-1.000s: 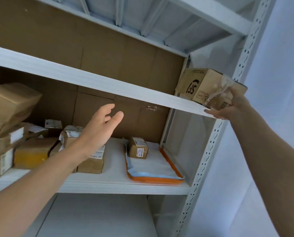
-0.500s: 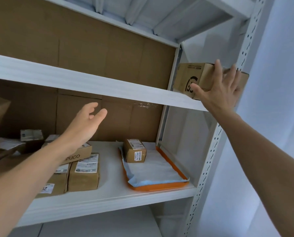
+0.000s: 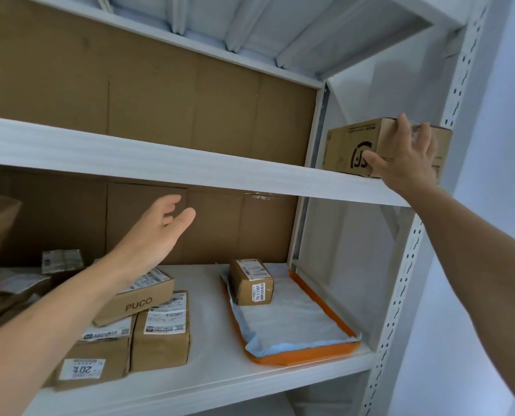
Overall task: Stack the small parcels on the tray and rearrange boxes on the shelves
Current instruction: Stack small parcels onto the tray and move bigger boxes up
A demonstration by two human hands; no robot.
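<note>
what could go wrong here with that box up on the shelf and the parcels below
The box sits at the upper shelf's right front corner under the flat right hand; a skewed push might tip it off. The left hand hovers open above the PUCO parcel, which lies askew on others and might slide if bumped.

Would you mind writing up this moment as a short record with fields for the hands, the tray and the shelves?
right hand: palm flat against the box at the right end of the upper shelf
left hand: open, empty, raised over the lower shelf
orange tray: lower shelf, right side, lined with a pale sheet
on tray: one small parcel, at the back
loose parcels: PUCO box lying on other boxes left of the tray
</note>
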